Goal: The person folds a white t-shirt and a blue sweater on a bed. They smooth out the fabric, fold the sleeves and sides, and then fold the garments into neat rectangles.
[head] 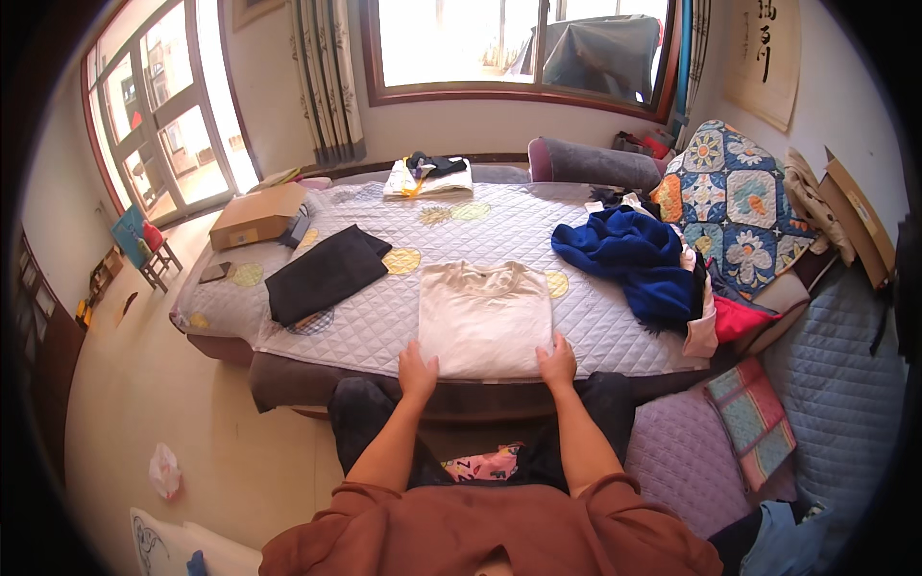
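A folded white T-shirt (484,324) lies flat on the quilted sofa cover (432,237) in front of me, its collar facing away. My left hand (418,369) is at its near left corner, thumb over the fabric and fingers along the side edge. At the near right corner, my right hand (557,361) holds the opposite edge in the same way. Left of the shirt is a folded black garment (328,275). A heap with a blue knitted garment (623,252) on top lies to the right.
Farther back are a small stack of clothes (430,180) and a grey bolster (598,160). A cardboard box (257,216) and a phone (215,271) occupy the left end. A patterned quilted cushion (731,194) leans at right. A plastic bag (166,471) lies on the floor.
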`<state>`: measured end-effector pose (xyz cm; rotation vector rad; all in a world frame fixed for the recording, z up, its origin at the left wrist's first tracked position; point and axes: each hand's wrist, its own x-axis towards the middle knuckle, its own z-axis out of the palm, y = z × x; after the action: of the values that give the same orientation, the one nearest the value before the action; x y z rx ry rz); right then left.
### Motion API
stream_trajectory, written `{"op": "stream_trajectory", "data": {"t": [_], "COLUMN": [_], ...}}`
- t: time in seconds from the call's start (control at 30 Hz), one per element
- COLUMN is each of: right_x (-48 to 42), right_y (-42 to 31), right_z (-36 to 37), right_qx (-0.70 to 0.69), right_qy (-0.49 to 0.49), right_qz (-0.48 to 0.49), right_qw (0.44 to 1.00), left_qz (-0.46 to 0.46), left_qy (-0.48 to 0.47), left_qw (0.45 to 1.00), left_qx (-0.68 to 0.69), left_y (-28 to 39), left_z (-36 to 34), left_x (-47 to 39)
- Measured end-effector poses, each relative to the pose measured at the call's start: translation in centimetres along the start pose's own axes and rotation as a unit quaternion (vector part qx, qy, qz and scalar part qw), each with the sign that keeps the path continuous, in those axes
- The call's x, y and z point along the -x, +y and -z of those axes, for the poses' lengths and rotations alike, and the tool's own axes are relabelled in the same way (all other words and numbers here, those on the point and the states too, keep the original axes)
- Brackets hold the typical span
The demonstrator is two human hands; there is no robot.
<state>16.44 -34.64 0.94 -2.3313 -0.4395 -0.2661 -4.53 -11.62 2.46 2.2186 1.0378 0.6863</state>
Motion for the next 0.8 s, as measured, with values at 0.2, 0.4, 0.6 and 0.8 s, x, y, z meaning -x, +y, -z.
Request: {"op": "stream_trajectory", "data": {"t": [0.2, 0.4, 0.6, 0.8], "right_x": [-1.7, -0.6, 3.3, 7.7], "right_y": [3.3, 0.2, -3.1, -7.4], "right_z": [-1.0, 1.1, 0.4, 0.0], "right_qx": [-0.387, -0.510, -0.588, -0.639], "right_qy": [-0.158, -0.264, -0.410, -0.443], "right_qz": [-0.192, -0.297, -0.276, -0.296], "right_qw": [0.888, 0.762, 0.640, 0.555], "left_qz": [0.144, 0.172, 0.222, 0.306], "left_qy": [-0.088, -0.032, 0.079, 0.036], "left_qw": [0.944, 0.878, 0.756, 0.718], "left_qx": [0.282, 0.445, 0.610, 0.625], "left_y": [-1.9, -2.4, -3.4, 0.0], "left_z": [-0.2, 0.2, 2.1, 2.5], "left_x": [-1.0, -0.8, -3.0, 0.5]}}
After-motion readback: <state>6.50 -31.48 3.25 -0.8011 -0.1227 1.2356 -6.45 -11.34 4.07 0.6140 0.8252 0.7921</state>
